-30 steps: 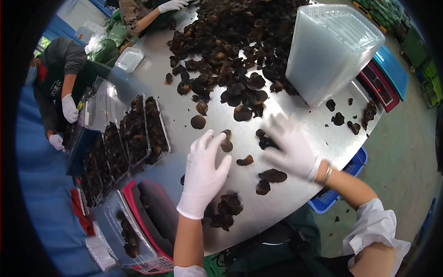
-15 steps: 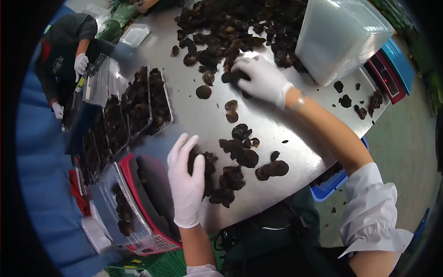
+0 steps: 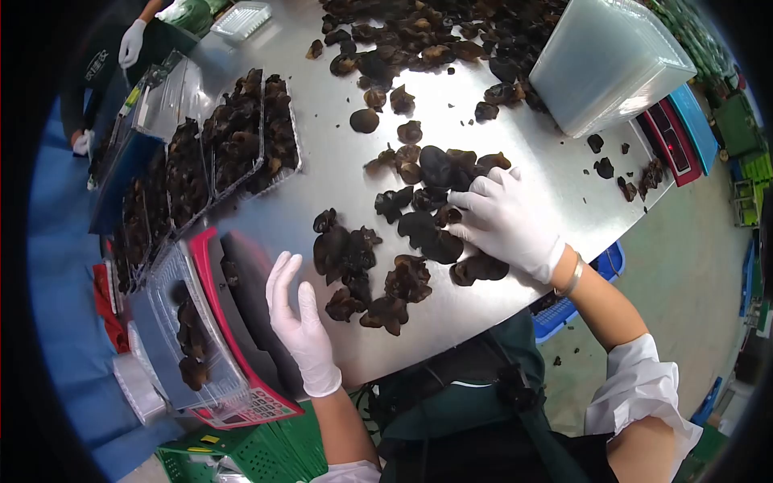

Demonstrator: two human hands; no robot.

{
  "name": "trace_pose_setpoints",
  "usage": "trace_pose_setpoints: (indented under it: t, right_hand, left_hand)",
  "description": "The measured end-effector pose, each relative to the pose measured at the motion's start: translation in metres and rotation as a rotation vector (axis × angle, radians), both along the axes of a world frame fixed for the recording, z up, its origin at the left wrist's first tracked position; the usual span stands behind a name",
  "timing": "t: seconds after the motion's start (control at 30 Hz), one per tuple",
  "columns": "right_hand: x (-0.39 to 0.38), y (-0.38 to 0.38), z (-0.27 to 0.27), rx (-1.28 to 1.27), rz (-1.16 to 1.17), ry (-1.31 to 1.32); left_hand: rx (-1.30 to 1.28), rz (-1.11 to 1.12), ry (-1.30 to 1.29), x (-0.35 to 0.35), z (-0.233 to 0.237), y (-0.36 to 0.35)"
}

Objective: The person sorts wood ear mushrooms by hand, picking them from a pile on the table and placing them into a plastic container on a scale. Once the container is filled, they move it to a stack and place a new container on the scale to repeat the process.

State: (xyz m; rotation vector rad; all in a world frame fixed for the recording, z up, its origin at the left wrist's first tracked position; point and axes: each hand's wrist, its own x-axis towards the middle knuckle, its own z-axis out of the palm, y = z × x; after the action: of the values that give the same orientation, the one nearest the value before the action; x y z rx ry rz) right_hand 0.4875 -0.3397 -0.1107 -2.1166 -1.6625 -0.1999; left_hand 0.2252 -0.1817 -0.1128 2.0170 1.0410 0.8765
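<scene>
Dark wood ear mushrooms (image 3: 419,233) lie in loose clusters on the steel table (image 3: 531,310) before me. My right hand (image 3: 511,225), in a white glove, bends its fingers over the right side of one cluster; a small wood ear shows between thumb and fingers. My left hand (image 3: 302,330), also gloved, is open with fingers spread and nothing in it. It hovers between the nearest mushrooms and a red scale (image 3: 217,298). On the scale's left side stands a clear plastic tray (image 3: 165,322) with a few wood ears in it.
Filled clear trays (image 3: 278,137) stand in a row at the left. A big wood ear heap (image 3: 435,32) covers the far table. Stacked clear containers (image 3: 608,68) rise at the right beside another red scale (image 3: 672,137). At far left a co-worker's gloved hand (image 3: 131,44) shows.
My right hand has come from the heap toward me and to the right, with wood ears now gathered beside it. My left hand has drawn back from the near cluster, leaving it on the table.
</scene>
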Motion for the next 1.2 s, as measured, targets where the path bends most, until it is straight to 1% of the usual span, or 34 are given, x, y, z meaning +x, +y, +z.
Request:
trace_pose_setpoints:
  t: [0.1, 0.13, 0.17, 0.23, 0.3, 0.37, 0.4, 0.47, 0.5, 0.57, 0.63, 0.7, 0.73, 0.77, 0.83, 0.87, 0.93, 0.97, 1.0, 1.03, 1.07, 1.1, 1.13, 1.17, 1.2]
  right_hand:
    - [-0.001, 0.0, -0.016, 0.025, 0.035, -0.04]
    - [-0.001, -0.001, -0.019, -0.016, 0.027, -0.071]
    - [0.0, -0.007, -0.011, -0.019, 0.031, -0.071]
    - [0.012, -0.021, 0.014, 0.046, 0.053, 0.292]
    - [0.024, -0.04, 0.002, 0.487, -0.318, 0.537]
    - [0.033, -0.043, 0.007, 0.657, -0.632, 0.322]
    - [0.031, -0.038, 0.003, 0.656, -0.624, 0.331]
    - [0.025, -0.028, -0.004, 0.41, -0.325, 0.21]
    - [0.019, -0.017, -0.009, 0.173, -0.319, 0.093]
    - [-0.002, 0.012, -0.012, -0.046, -0.405, -0.007]
    - [-0.023, 0.036, -0.006, -0.053, -0.291, 0.017]
    - [-0.044, 0.052, 0.005, 0.105, -0.066, 0.034]
    - [-0.049, 0.062, 0.005, 0.136, 0.121, 0.063]
    - [-0.055, 0.069, 0.009, 0.12, 0.243, 0.056]
    - [-0.05, 0.085, -0.003, -0.069, 0.347, 0.019]
    - [-0.047, 0.084, -0.006, -0.064, 0.341, 0.013]
    - [-0.035, 0.08, 0.006, 0.045, 0.373, 0.146]
    - [-0.028, 0.064, 0.02, 0.111, 0.305, 0.279]
    - [-0.025, 0.046, 0.043, 0.209, 0.229, 0.331]
    - [-0.02, 0.021, 0.054, 0.28, 0.119, 0.42]
    - [-0.012, -0.008, 0.053, 0.37, -0.047, 0.254]
    - [-0.011, -0.04, 0.046, 0.474, -0.248, 0.503]
    - [-0.015, -0.067, 0.047, 0.6, -0.454, 0.622]
    - [-0.014, -0.089, 0.043, 0.689, -0.568, 0.448]
    - [-0.02, -0.103, 0.042, 0.603, -0.816, 0.103]
  left_hand:
    - [-0.019, -0.027, -0.032, -0.005, -0.006, 0.003]
    - [-0.044, -0.039, -0.04, -0.007, -0.008, 0.002]
    - [-0.047, -0.035, -0.04, -0.011, -0.009, 0.001]
    - [-0.08, -0.044, -0.054, -0.015, -0.011, 0.001]
    - [-0.115, -0.035, -0.09, -0.021, -0.013, 0.0]
    - [-0.152, -0.048, -0.1, -0.025, -0.011, -0.002]
    - [-0.161, -0.049, -0.098, -0.025, -0.012, -0.004]
    - [-0.147, -0.062, -0.073, -0.021, -0.015, -0.009]
    - [-0.114, -0.084, -0.054, -0.017, -0.018, -0.009]
    - [-0.104, -0.085, -0.025, -0.004, -0.013, -0.013]
    - [-0.087, -0.104, -0.035, 0.005, -0.009, -0.014]
    - [-0.034, -0.118, 0.016, 0.007, -0.009, -0.012]
    - [-0.033, -0.103, -0.005, 0.008, -0.011, -0.012]
    - [-0.028, -0.097, -0.006, 0.007, -0.015, -0.011]
    - [-0.001, -0.055, 0.007, 0.007, -0.02, -0.011]
    - [0.028, -0.058, -0.005, 0.006, -0.021, -0.011]
    - [0.024, -0.057, -0.03, 0.004, -0.017, -0.012]
    - [0.007, -0.046, -0.04, 0.002, -0.017, -0.015]
    - [0.004, -0.042, -0.078, -0.001, -0.019, -0.015]
    - [-0.006, -0.048, -0.087, 0.0, -0.016, -0.017]
    - [0.045, -0.049, -0.049, 0.001, -0.009, -0.019]
    - [0.096, -0.051, -0.01, 0.004, -0.002, -0.02]
    - [0.127, -0.068, -0.015, 0.008, 0.0, -0.021]
    - [0.116, -0.076, -0.019, 0.013, 0.005, -0.021]
    - [0.161, -0.13, 0.006, 0.019, 0.009, -0.021]
